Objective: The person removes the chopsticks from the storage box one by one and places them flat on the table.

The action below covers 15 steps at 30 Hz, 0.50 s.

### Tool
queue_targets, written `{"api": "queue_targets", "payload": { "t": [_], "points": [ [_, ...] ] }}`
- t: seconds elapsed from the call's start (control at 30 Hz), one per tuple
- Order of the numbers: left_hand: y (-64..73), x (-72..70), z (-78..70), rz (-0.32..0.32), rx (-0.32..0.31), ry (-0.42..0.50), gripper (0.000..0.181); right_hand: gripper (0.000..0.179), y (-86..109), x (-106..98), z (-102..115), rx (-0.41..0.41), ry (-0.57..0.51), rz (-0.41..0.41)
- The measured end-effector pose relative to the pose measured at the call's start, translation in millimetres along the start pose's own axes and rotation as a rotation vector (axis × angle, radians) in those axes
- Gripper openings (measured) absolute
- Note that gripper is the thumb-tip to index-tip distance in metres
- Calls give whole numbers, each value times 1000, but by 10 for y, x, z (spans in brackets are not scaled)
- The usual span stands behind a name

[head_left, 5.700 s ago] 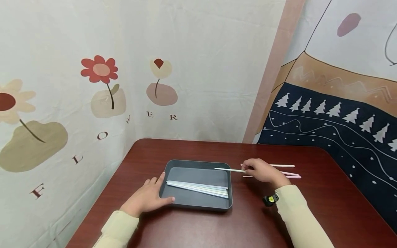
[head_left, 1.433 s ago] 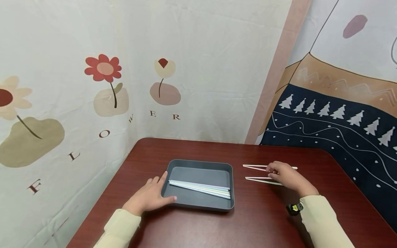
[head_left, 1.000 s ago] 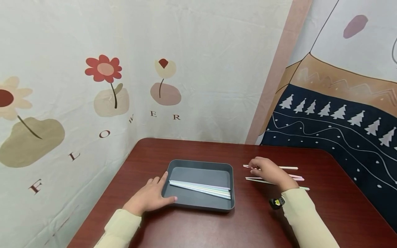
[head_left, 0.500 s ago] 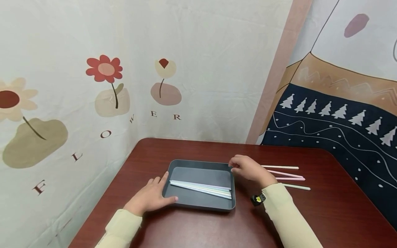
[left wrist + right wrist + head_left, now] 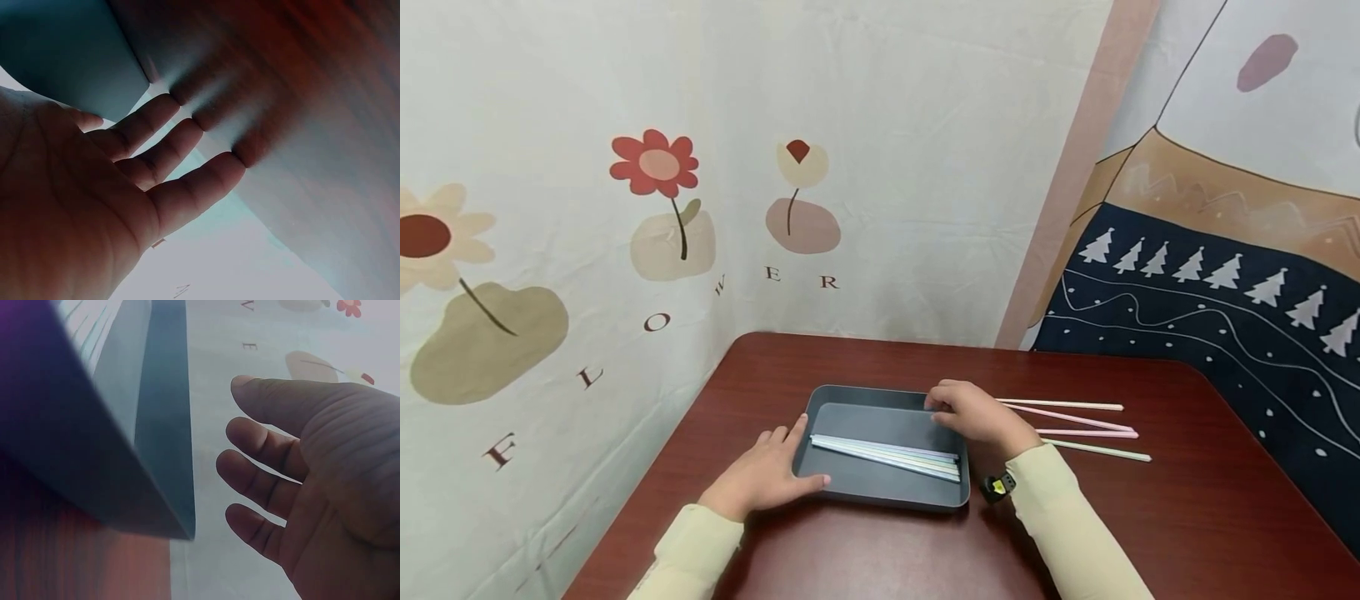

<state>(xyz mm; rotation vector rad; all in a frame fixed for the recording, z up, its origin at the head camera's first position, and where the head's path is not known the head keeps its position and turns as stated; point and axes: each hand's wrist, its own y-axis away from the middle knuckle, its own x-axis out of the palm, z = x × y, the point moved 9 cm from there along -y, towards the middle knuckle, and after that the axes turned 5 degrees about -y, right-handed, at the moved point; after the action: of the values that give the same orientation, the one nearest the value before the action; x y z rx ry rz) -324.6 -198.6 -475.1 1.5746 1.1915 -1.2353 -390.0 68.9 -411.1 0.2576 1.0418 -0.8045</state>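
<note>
A shallow, matte grey tray point(image 5: 880, 421) with rounded corners and a thin raised rim stands left of the middle of the desk point(image 5: 880, 554), whose reddish-brown top has a wood-like grain and a soft sheen. On the tray's smooth floor lies a bundle of chopsticks point(image 5: 887, 457), slim, straight and pale in white, lilac and mint, slanting from the left wall toward the near right corner. Toward the desk's right edge lie four loose sticks, tapering to the left: a cream stick point(image 5: 1071, 405) farthest back, two pink sticks point(image 5: 1097, 433) and a pale green stick point(image 5: 1105, 452) nearest the front. In the frame from 1.4 s ago the right hand point(image 5: 973, 411) was above these loose sticks; it is now over the tray's far right corner, while the bundle lies as it did. That hand points left, palm down, its fingers loosely bent and slightly parted, and the wrist view shows it holding nothing. The left hand point(image 5: 760, 477) rests at the tray's left wall, fingers extended and thumb spread to the near left corner, a wide, relaxed hold that steadies against the rim without gripping.
</note>
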Motion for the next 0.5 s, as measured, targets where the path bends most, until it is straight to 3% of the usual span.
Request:
{"api": "queue_targets", "payload": {
  "t": [0.5],
  "points": [
    [-24, 27, 16, 12, -6, 3, 117, 15, -245, 303, 141, -11, -48, 109]
  ]
}}
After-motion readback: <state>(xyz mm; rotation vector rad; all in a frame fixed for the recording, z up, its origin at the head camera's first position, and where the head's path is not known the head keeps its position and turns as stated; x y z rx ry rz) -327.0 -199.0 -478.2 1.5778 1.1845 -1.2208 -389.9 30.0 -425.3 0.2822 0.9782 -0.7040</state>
